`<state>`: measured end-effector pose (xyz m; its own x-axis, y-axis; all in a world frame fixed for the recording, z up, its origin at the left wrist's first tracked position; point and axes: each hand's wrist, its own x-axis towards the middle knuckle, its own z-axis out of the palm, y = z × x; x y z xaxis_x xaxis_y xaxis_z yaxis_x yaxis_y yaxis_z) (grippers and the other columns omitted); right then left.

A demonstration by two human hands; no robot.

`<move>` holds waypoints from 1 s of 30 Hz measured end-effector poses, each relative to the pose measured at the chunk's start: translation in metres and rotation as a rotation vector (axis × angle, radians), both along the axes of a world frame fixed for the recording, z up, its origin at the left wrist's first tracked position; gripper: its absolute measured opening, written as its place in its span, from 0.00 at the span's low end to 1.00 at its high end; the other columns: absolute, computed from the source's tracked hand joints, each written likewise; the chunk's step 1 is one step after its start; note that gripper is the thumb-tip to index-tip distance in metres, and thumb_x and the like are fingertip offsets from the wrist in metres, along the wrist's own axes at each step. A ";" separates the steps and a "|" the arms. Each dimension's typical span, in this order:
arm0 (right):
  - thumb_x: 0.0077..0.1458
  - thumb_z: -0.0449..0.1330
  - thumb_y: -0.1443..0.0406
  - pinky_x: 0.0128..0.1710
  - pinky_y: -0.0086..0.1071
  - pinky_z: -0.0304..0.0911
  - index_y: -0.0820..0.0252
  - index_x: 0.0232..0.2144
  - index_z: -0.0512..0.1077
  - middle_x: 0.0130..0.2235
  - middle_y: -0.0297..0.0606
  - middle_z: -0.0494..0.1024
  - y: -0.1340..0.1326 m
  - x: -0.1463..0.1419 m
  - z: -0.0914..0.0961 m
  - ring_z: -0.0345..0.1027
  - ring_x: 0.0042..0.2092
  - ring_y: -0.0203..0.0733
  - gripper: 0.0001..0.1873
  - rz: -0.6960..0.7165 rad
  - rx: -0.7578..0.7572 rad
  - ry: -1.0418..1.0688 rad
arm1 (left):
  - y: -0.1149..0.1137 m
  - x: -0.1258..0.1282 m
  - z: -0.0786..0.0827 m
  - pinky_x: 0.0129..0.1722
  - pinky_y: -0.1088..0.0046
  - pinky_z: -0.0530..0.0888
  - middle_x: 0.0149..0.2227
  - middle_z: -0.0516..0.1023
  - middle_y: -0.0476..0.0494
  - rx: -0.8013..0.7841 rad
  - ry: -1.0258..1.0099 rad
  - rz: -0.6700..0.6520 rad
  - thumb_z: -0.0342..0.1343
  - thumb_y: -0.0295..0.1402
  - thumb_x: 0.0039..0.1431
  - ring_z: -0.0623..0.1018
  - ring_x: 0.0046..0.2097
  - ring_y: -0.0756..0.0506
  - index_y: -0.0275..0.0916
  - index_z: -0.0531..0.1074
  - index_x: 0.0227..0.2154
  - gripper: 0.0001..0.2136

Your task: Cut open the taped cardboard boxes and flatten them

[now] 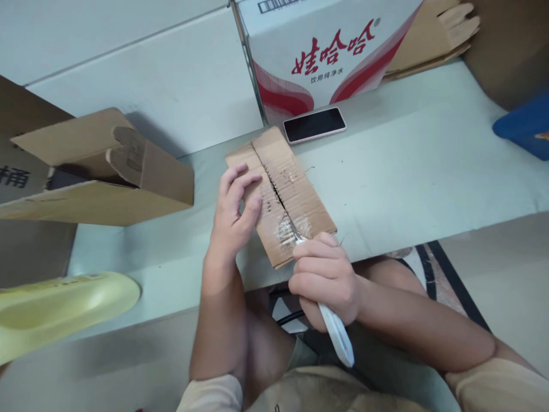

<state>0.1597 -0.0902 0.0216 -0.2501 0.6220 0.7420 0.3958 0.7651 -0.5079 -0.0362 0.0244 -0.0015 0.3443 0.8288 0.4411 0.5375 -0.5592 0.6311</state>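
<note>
A flat brown cardboard piece (281, 194) lies on the pale green table top, tilted lengthwise, with a dark ragged slit down its middle. My left hand (235, 212) rests on its left side, fingers apart and nothing in the grip. Around a white-handled tool (337, 337) my right hand (323, 277) is closed. The tool's thin metal tip touches the slit near the cardboard's lower end, by a patch of shiny clear tape (285, 230). My fingers cover most of the handle, so I cannot tell whether it is a knife or another tool.
Beyond the cardboard lies a phone (315, 125) with a dark screen, before a white and red carton (326, 57). An opened cardboard box (163, 166) stands at left, above a yellow container (86, 303). Something blue (525, 126) sits at the right edge.
</note>
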 end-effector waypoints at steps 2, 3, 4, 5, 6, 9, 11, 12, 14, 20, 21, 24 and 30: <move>0.50 0.54 0.76 0.32 0.38 0.47 0.56 0.21 0.62 0.20 0.30 0.65 0.000 0.001 0.002 0.62 0.30 0.38 0.12 0.014 -0.008 0.009 | 0.000 0.001 0.001 0.71 0.50 0.67 0.64 0.71 0.36 0.001 0.012 0.009 0.49 0.53 0.73 0.71 0.68 0.36 0.46 0.74 0.57 0.21; 0.50 0.54 0.76 0.32 0.38 0.46 0.56 0.21 0.61 0.20 0.30 0.64 0.001 0.001 0.002 0.61 0.29 0.38 0.12 0.023 -0.010 0.017 | -0.001 0.002 0.002 0.71 0.50 0.67 0.64 0.71 0.37 -0.001 0.018 0.017 0.48 0.53 0.73 0.71 0.68 0.36 0.46 0.74 0.56 0.21; 0.50 0.54 0.76 0.31 0.38 0.46 0.56 0.20 0.61 0.20 0.30 0.63 0.001 0.001 0.003 0.60 0.29 0.38 0.13 0.032 -0.012 0.028 | -0.001 0.002 0.002 0.71 0.50 0.67 0.64 0.72 0.36 -0.008 0.022 0.023 0.48 0.54 0.73 0.71 0.68 0.36 0.46 0.74 0.56 0.22; 0.50 0.54 0.76 0.31 0.38 0.46 0.56 0.20 0.61 0.20 0.30 0.62 0.001 0.002 0.003 0.59 0.29 0.39 0.13 0.043 -0.012 0.041 | -0.001 0.002 0.003 0.70 0.50 0.68 0.64 0.71 0.36 -0.018 0.026 0.027 0.48 0.54 0.73 0.71 0.68 0.35 0.46 0.74 0.56 0.22; 0.49 0.53 0.76 0.31 0.38 0.46 0.56 0.20 0.61 0.19 0.30 0.62 0.001 0.002 0.004 0.58 0.29 0.39 0.13 0.054 -0.013 0.053 | -0.001 0.002 0.004 0.69 0.51 0.70 0.65 0.71 0.36 -0.031 0.028 0.029 0.49 0.54 0.73 0.71 0.68 0.35 0.46 0.74 0.56 0.22; 0.48 0.53 0.76 0.30 0.38 0.46 0.55 0.20 0.60 0.19 0.30 0.61 0.000 0.003 0.004 0.56 0.28 0.39 0.13 0.091 -0.020 0.112 | -0.001 0.001 0.005 0.67 0.51 0.72 0.66 0.71 0.35 -0.063 0.027 0.026 0.50 0.54 0.72 0.71 0.68 0.34 0.45 0.74 0.56 0.22; 0.47 0.53 0.76 0.29 0.38 0.47 0.55 0.20 0.59 0.19 0.30 0.61 0.000 0.003 0.004 0.54 0.27 0.39 0.13 0.106 -0.030 0.156 | -0.002 0.001 0.006 0.66 0.52 0.73 0.66 0.71 0.35 -0.065 0.027 0.029 0.51 0.53 0.72 0.71 0.68 0.34 0.44 0.74 0.56 0.22; 0.47 0.53 0.76 0.29 0.38 0.47 0.55 0.20 0.59 0.19 0.30 0.61 -0.001 0.003 0.003 0.54 0.27 0.39 0.12 0.110 -0.037 0.174 | -0.002 0.001 0.006 0.66 0.52 0.73 0.66 0.71 0.35 -0.065 0.028 0.032 0.51 0.53 0.72 0.71 0.68 0.34 0.44 0.74 0.56 0.22; 0.46 0.52 0.76 0.29 0.38 0.48 0.55 0.21 0.59 0.19 0.30 0.60 -0.001 0.003 0.003 0.53 0.27 0.39 0.12 0.118 -0.049 0.191 | -0.002 0.001 0.006 0.65 0.53 0.74 0.65 0.71 0.35 -0.066 0.028 0.040 0.52 0.52 0.72 0.71 0.68 0.35 0.44 0.74 0.55 0.20; 0.45 0.52 0.76 0.30 0.37 0.46 0.54 0.22 0.57 0.19 0.29 0.57 -0.002 0.005 0.003 0.54 0.27 0.38 0.12 0.147 -0.038 0.175 | -0.003 0.003 0.010 0.61 0.56 0.76 0.65 0.72 0.37 -0.096 0.011 0.058 0.55 0.48 0.71 0.72 0.68 0.36 0.45 0.75 0.55 0.17; 0.46 0.52 0.76 0.30 0.37 0.46 0.54 0.21 0.57 0.19 0.29 0.56 -0.002 0.005 0.003 0.53 0.27 0.38 0.12 0.153 -0.038 0.167 | -0.004 0.004 0.010 0.59 0.58 0.78 0.65 0.72 0.37 -0.105 0.007 0.062 0.56 0.47 0.71 0.72 0.68 0.36 0.45 0.75 0.55 0.17; 0.46 0.52 0.75 0.30 0.37 0.44 0.54 0.21 0.56 0.20 0.29 0.55 -0.002 0.007 0.006 0.52 0.27 0.37 0.12 0.168 -0.036 0.108 | -0.004 0.005 0.012 0.54 0.62 0.80 0.65 0.72 0.37 -0.123 -0.004 0.070 0.57 0.45 0.69 0.73 0.67 0.36 0.45 0.75 0.54 0.16; 0.48 0.52 0.74 0.30 0.38 0.43 0.54 0.21 0.55 0.21 0.29 0.54 -0.002 0.012 0.012 0.52 0.27 0.38 0.12 0.187 -0.039 0.030 | -0.005 0.006 0.013 0.53 0.61 0.80 0.65 0.72 0.38 -0.141 0.009 0.092 0.57 0.45 0.68 0.72 0.67 0.35 0.45 0.75 0.54 0.16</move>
